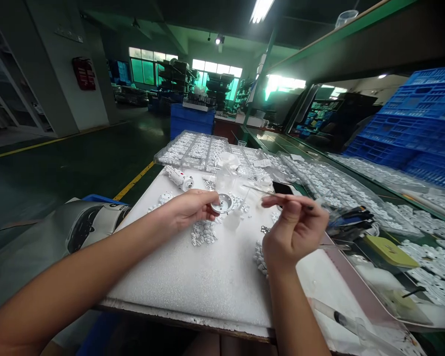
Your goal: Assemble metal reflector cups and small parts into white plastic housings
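Observation:
Between the thumb and fingers of my left hand point(196, 205) is a small round white part point(225, 201), shaped like a shallow dish with holes in its face. My right hand point(296, 225) is closed around a thin, pointed metal tool, seemingly tweezers point(259, 190), whose tip points left above the table. The tip is apart from the round part. Below my left hand lies a cluster of small white parts point(203, 232). Another pile of white parts point(260, 257) is partly hidden by my right wrist. A clear plastic bottle point(233, 220) stands near the round part.
White foam point(193, 287) covers the table. A white cylindrical assembly point(178, 178) lies at its back left. Trays of white parts point(196, 148) fill the far end. To the right are a syringe point(337, 316), a yellow sponge point(391, 250) and stacked blue crates point(411, 118).

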Demonstrator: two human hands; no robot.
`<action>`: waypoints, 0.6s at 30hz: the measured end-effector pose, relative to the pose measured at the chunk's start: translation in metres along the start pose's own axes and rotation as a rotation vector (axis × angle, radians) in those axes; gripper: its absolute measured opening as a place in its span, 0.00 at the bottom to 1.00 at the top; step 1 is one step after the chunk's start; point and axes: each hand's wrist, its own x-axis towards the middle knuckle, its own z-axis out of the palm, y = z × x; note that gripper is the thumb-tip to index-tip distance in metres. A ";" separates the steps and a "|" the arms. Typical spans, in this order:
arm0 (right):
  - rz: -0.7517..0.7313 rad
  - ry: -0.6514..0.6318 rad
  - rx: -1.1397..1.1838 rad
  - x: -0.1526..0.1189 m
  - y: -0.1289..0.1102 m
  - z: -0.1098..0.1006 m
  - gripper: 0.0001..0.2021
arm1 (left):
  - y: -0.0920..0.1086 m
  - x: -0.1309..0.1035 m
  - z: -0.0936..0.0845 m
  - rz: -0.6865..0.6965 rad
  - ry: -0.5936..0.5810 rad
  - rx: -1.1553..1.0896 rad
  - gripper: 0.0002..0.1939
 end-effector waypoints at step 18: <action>0.006 0.079 0.001 0.003 -0.004 0.000 0.03 | 0.003 0.000 0.001 -0.152 -0.070 -0.098 0.07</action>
